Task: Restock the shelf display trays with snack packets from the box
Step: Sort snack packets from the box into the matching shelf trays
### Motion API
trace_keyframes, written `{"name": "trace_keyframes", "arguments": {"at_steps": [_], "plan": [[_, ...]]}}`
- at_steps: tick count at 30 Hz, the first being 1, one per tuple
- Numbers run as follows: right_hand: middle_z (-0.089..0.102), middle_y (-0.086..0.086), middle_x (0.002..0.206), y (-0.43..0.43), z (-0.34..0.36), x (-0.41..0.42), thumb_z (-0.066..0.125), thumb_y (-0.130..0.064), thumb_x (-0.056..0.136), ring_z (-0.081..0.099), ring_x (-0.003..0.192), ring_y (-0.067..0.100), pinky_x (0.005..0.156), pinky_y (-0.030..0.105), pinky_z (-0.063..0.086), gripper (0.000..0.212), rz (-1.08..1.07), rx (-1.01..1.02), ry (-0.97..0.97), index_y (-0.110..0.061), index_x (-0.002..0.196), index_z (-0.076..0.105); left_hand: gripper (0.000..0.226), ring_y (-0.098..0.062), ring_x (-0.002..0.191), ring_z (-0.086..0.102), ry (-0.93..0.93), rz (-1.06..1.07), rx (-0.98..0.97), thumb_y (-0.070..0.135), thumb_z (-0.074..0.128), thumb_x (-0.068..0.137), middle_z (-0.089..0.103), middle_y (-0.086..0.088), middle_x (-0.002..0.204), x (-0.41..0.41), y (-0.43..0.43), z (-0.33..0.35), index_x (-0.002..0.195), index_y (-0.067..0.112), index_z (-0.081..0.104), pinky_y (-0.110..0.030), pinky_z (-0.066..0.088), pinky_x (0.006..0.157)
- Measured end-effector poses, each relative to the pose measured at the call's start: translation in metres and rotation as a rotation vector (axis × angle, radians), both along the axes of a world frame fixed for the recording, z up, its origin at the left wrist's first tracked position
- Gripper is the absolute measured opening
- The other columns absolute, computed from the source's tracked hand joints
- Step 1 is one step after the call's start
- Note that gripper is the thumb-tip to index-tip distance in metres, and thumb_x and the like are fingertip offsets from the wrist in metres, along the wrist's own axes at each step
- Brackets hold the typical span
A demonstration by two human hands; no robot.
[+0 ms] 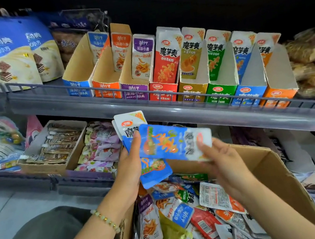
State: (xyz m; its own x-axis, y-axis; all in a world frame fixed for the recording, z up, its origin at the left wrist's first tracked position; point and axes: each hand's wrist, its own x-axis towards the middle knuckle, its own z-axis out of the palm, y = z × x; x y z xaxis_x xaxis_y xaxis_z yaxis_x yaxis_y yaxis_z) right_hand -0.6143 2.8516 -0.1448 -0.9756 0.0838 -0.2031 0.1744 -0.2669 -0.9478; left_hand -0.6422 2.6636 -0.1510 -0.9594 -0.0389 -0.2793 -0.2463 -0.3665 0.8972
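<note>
My left hand [128,166] grips a small stack of upright blue and white snack packets [130,127] in front of the shelf rail. My right hand [221,161] pinches the white end of one more blue packet [166,141], held sideways across the stack. Below both hands is an open cardboard box [276,174] full of mixed snack packets [181,217]. On the upper shelf stands a row of cardboard display trays; the blue tray [249,91] of the matching packets is second from the right.
A grey wire rail [106,95] runs along the front of the upper shelf. Big blue biscuit bags [1,53] stand at its left, wrapped snacks at its right. The lower shelf holds a carton of brown sachets [56,144] and pastel packets [101,147].
</note>
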Motion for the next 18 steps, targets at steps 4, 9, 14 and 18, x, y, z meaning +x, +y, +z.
{"name": "trace_keyframes", "arguments": {"at_steps": [4, 9, 14, 18], "plan": [[0.058, -0.002, 0.059, 0.021, 0.031, -0.015, 0.062, -0.031, 0.087, 0.043, 0.047, 0.009, 0.044, 0.016, 0.034, 0.022, -0.102, 0.313, 0.210, -0.010, 0.078, 0.065, 0.065, -0.021, 0.102, 0.067, 0.006, -0.167, -0.049, 0.080, 0.045, 0.071, 0.071, -0.001, 0.112, -0.003, -0.013, 0.006, 0.113, 0.033, 0.063, -0.045, 0.050, 0.094], [0.060, -0.007, 0.055, -0.003, 0.045, -0.015, 0.065, -0.023, 0.088, 0.047, 0.048, 0.003, 0.048, 0.017, 0.036, 0.022, 0.279, 0.681, 0.389, -0.017, 0.067, 0.065, 0.030, -0.002, 0.100, 0.065, 0.045, -0.566, -0.300, 0.056, 0.064, 0.079, 0.069, 0.018, 0.107, 0.011, -0.003, 0.004, 0.105, 0.040, 0.060, -0.026, 0.052, 0.090], [0.062, -0.009, 0.102, -0.022, 0.009, -0.019, 0.075, -0.025, 0.081, 0.059, 0.087, 0.002, 0.074, 0.022, 0.048, 0.028, -0.069, 0.809, 0.457, -0.029, 0.105, 0.061, 0.017, -0.009, 0.084, 0.071, 0.147, -0.575, -0.270, 0.020, 0.060, 0.090, 0.075, 0.010, 0.092, 0.017, 0.007, -0.005, 0.106, 0.025, 0.062, -0.024, 0.057, 0.077], [0.062, 0.005, 0.122, -0.031, 0.003, -0.014, 0.062, -0.019, 0.092, 0.064, 0.108, 0.020, 0.085, 0.035, 0.055, 0.055, 0.070, 0.349, 0.289, -0.035, 0.139, 0.037, 0.027, -0.015, 0.088, 0.071, 0.156, -0.567, -0.208, 0.015, 0.054, 0.094, 0.074, 0.003, 0.099, 0.018, 0.011, -0.004, 0.120, 0.017, 0.055, -0.028, 0.058, 0.078]]}}
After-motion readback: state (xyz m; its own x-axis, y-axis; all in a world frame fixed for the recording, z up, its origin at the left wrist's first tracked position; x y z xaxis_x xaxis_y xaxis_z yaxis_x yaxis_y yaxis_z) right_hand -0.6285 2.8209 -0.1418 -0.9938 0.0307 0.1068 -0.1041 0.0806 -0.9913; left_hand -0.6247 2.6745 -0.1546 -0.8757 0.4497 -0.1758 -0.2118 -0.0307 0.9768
